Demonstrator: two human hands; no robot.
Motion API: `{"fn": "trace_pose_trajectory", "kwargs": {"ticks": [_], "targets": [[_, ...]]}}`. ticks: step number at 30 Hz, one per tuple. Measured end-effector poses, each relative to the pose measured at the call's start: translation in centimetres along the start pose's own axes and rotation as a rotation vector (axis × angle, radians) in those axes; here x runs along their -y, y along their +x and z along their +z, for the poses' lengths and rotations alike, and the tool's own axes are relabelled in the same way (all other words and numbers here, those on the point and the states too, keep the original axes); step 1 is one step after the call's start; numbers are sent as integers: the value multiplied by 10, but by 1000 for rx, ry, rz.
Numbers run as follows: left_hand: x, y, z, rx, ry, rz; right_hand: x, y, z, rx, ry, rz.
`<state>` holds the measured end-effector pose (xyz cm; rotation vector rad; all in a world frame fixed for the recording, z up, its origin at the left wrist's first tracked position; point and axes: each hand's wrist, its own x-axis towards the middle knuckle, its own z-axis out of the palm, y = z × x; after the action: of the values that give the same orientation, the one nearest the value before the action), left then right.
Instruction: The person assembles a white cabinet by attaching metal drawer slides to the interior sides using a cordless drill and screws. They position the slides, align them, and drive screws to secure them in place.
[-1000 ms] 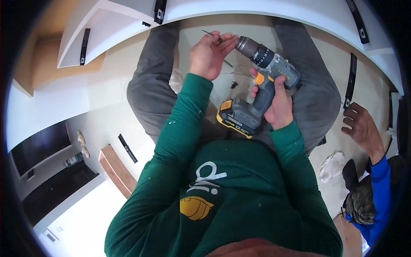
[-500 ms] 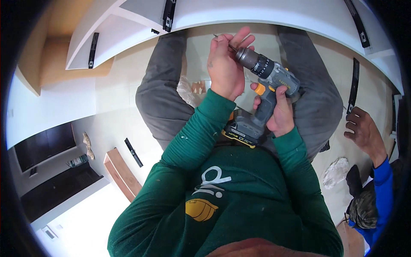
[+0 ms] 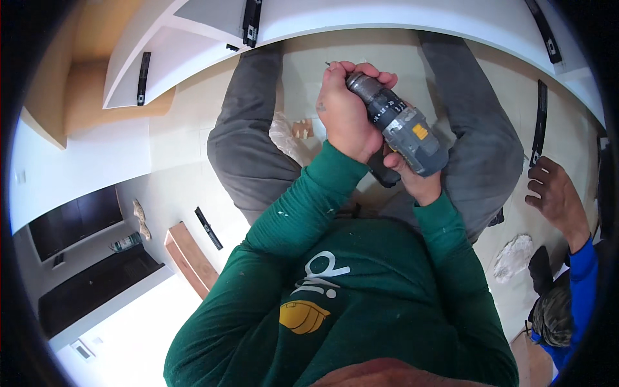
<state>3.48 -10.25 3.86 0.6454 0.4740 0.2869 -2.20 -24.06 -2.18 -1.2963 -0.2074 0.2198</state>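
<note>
A grey and black cordless drill (image 3: 405, 131) lies between my hands above my lap, its chuck pointing to the upper left. My left hand (image 3: 348, 113) is closed around the chuck end, and a thin drill bit (image 3: 327, 63) pokes out past the fingertips. Under the rear of the body, my right hand (image 3: 416, 180) grips the drill from below. The handle and most of the battery are hidden beneath the body and my hands.
White cabinet panels (image 3: 361, 14) with black drawer slides (image 3: 252, 22) arch across the far side. At the right, a co-worker's hand (image 3: 560, 200) touches another black slide (image 3: 540, 122). A wooden drawer piece (image 3: 192, 259) and loose slide (image 3: 208, 228) lie left; a plastic bag (image 3: 282, 134) sits between my legs.
The drill has rolled so its top faces up and its handle is tucked out of sight. My left fingers have gone from the bit, partly spread, to curled around the chuck.
</note>
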Motion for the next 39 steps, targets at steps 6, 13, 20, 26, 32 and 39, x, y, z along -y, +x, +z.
{"fn": "trace_pose_trajectory", "kwargs": {"ticks": [6,13,20,26,32,39], "targets": [[-6,-4,1,-19,86,-61,16,5,5,28,-16,29],[-6,-6,3,-34,126,-90,10,9,6,2,-106,-132],[-3,-6,5,8,146,-71,11,10,1,-11,-241,-177],[-1,-1,1,43,165,-61,7,10,-1,-21,-248,-190],[0,1,-2,57,202,-54,12,10,1,-34,-244,-198],[-2,0,-4,58,186,-84,14,8,2,-11,-270,-175]]}}
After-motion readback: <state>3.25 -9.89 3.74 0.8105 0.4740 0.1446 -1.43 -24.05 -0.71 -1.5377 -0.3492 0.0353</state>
